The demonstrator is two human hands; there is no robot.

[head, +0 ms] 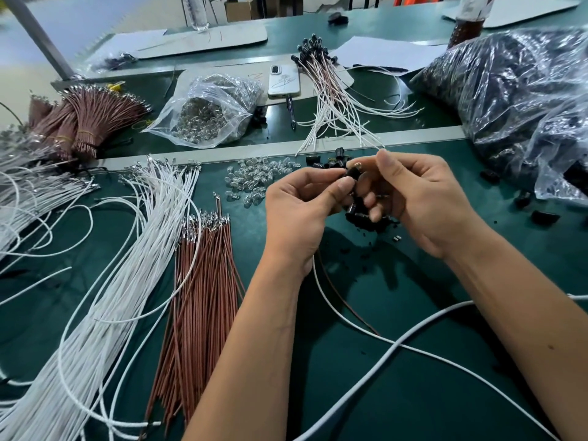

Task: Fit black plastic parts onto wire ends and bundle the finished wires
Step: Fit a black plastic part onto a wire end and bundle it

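1. Two bare hands met above the green work mat (366,393), near its middle. The left hand (302,211) had thumb and forefinger pinched on a small black plastic part (351,175), and the right hand (423,198) pinched the same part from the other side, where a bit of shiny metal showed at its tip.
2. One thin white wire (337,300) and one thin brown wire (346,305) trailed down from under the left palm toward the near edge; whether their ends sat in the part I could not tell.
3. Just under the hands lay a loose heap of black plastic parts (366,219), with a scatter of small clear glass bulbs (254,176) to its left.
4. Further left lay a long sheaf of loose white wires (127,265), and beside it a flat row of brown wires with metal terminals (203,281).
5. On the far side, finished wires with black caps (331,90) fanned out next to a white phone (284,81).
6. A clear plastic bag of bulbs (216,113) sat far left of the phone, tied brown bundles (89,122) beyond it.
7. A large clear bag of black parts (515,100) filled the far right.
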